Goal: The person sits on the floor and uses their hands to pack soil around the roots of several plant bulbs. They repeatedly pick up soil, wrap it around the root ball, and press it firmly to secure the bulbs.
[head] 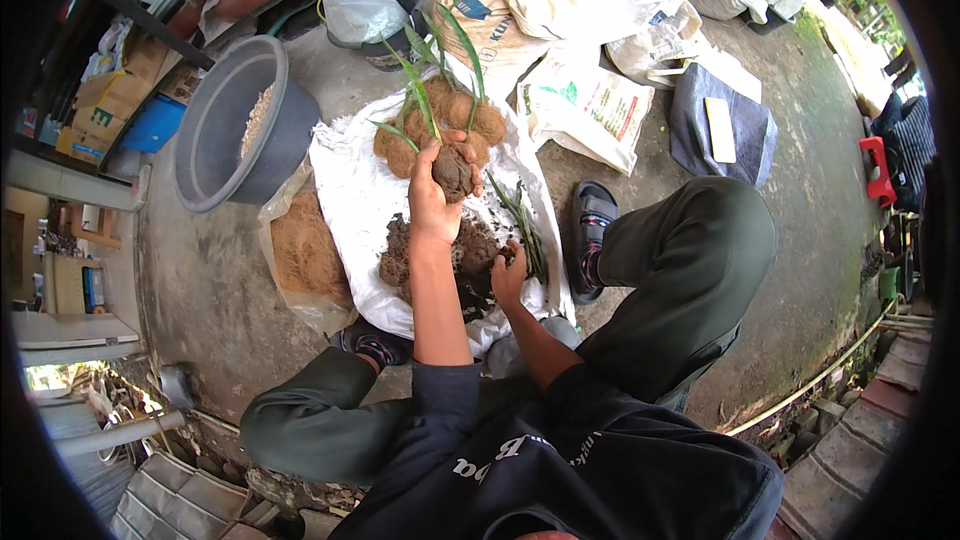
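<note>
My left hand (437, 199) is raised over a white woven sack (341, 165) and grips a brown root ball (453, 174) with narrow green leaves rising from its far side. Just beyond it, several fibre-wrapped balls (454, 109), some with leaves, sit together on the sack. My right hand (510, 274) is low at the right of a dark, rooty clump (477, 249), its fingers bent at the clump's edge; whether they pinch anything cannot be told. Cut-looking long green leaves (529, 236) lie beside that hand. More dark root clumps (394, 259) rest left of my forearm.
Brown coconut-like fibre (306, 244) fills a plastic bag at the left. Behind it stands a grey tub (279, 127) with pale chips. Filled sacks (480, 11) and a printed bag (589, 109) lie ahead. A phone-like white object (720, 130) rests on dark fabric (686, 116) at the right.
</note>
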`<state>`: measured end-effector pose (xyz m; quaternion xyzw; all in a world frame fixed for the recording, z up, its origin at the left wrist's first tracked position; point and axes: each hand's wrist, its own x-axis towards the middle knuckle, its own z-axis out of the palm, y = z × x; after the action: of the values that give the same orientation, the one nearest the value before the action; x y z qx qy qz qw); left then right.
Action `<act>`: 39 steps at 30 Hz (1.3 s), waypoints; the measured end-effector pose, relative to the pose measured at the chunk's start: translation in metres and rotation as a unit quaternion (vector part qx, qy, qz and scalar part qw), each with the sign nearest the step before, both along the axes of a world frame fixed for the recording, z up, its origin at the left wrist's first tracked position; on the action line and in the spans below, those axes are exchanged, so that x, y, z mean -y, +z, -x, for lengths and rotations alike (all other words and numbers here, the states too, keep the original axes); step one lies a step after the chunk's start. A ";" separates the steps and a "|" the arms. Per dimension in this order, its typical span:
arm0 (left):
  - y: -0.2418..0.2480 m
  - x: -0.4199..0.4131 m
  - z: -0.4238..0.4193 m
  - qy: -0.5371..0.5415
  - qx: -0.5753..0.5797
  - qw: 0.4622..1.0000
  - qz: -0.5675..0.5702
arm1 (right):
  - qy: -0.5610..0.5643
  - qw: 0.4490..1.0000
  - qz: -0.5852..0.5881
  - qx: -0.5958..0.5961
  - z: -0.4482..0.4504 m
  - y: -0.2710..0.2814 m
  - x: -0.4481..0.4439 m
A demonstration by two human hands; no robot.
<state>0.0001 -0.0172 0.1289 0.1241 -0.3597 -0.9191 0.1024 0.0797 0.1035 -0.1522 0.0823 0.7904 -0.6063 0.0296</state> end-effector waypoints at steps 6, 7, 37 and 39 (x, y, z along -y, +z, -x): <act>-0.003 -0.001 0.002 0.002 0.000 1.000 0.025 | 0.058 0.998 -0.007 -0.013 -0.003 0.010 0.007; -0.004 -0.001 0.002 0.004 0.002 1.000 0.022 | 0.079 0.997 -0.008 -0.008 -0.004 0.015 0.007; -0.002 0.003 -0.003 0.016 0.016 0.999 0.042 | 0.137 0.986 0.055 0.076 0.005 0.032 -0.005; -0.002 0.002 -0.002 0.014 0.016 0.999 0.041 | 0.144 0.984 0.057 0.085 0.007 0.034 -0.006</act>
<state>0.0022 -0.0195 0.1270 0.1395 -0.3968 -0.9000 0.1149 0.0728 0.1096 -0.1179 0.0166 0.7527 -0.6306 0.1886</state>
